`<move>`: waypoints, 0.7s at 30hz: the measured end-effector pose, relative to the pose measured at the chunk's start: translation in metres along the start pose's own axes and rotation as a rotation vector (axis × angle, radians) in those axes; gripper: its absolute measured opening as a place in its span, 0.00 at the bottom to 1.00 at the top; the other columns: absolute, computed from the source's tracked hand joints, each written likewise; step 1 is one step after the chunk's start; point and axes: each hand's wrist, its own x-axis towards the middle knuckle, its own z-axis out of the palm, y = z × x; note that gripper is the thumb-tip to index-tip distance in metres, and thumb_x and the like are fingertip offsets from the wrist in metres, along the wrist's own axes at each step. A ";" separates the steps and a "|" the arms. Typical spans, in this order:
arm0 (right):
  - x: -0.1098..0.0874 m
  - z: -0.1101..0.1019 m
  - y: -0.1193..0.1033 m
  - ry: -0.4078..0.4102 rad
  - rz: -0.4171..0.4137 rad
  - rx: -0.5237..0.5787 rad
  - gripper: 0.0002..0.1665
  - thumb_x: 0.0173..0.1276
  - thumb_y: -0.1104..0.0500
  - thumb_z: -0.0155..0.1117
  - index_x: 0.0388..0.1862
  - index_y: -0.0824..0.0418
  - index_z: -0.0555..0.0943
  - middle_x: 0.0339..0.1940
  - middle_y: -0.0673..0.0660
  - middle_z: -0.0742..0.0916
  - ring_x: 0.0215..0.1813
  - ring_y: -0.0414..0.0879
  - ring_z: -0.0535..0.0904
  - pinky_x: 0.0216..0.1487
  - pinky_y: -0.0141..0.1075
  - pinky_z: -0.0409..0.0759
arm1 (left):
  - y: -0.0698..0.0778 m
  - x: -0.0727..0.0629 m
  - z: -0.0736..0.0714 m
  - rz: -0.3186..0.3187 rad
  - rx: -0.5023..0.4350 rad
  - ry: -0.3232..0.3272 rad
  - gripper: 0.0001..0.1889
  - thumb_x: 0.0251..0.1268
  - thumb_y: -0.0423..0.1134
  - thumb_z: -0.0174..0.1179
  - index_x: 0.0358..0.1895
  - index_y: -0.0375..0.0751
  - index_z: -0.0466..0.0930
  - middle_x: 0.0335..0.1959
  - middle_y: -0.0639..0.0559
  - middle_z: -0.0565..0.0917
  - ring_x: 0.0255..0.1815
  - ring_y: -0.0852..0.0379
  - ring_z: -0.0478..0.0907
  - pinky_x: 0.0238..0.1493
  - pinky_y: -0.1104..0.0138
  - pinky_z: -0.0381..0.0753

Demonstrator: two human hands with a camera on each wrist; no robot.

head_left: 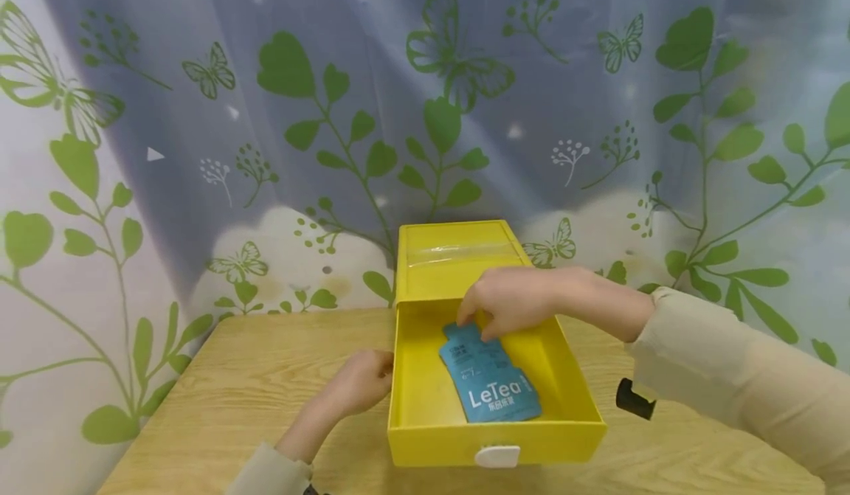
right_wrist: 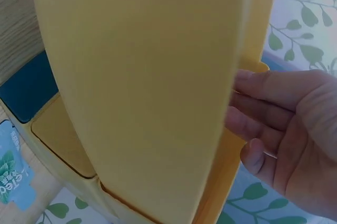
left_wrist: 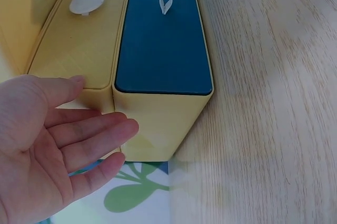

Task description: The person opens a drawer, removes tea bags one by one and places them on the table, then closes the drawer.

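Observation:
A blue LeTea pouch lies in the pulled-out top drawer of a yellow box, apparently overlapping another blue pouch. My right hand reaches over the drawer's right wall; its thumb and fingers are spread around the pouch's upper end. In the right wrist view, a yellow panel hides what those fingertips touch. Beside the drawer's left wall is my left hand, its fingertips hidden from the head view. The left wrist view shows its fingers loosely extended in front of the box, near a yellow drawer front.
Below the pulled-out drawer, the box has a dark blue drawer front with a white pull tab. Another LeTea pouch appears in the right wrist view. A patterned curtain hangs behind the wooden table.

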 end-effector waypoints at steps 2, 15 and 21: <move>0.002 0.002 -0.002 -0.014 -0.006 -0.011 0.19 0.60 0.63 0.64 0.51 0.59 0.81 0.50 0.51 0.83 0.55 0.47 0.76 0.54 0.39 0.73 | 0.000 -0.001 0.001 0.002 -0.002 -0.003 0.08 0.63 0.31 0.54 0.39 0.33 0.81 0.33 0.44 0.83 0.27 0.58 0.73 0.32 0.62 0.75; 0.018 0.022 -0.007 -0.065 -0.097 -0.227 0.28 0.56 0.69 0.63 0.57 0.53 0.76 0.58 0.47 0.77 0.54 0.43 0.75 0.51 0.36 0.74 | -0.001 -0.002 0.002 0.033 0.031 0.023 0.07 0.63 0.31 0.53 0.35 0.35 0.81 0.23 0.53 0.79 0.22 0.60 0.68 0.28 0.65 0.71; 0.020 0.022 -0.009 -0.110 -0.073 -0.253 0.33 0.55 0.71 0.61 0.60 0.53 0.73 0.60 0.48 0.75 0.54 0.43 0.74 0.52 0.37 0.73 | 0.001 0.000 0.000 0.038 0.024 0.026 0.07 0.63 0.32 0.53 0.34 0.35 0.81 0.23 0.52 0.79 0.23 0.60 0.69 0.28 0.64 0.71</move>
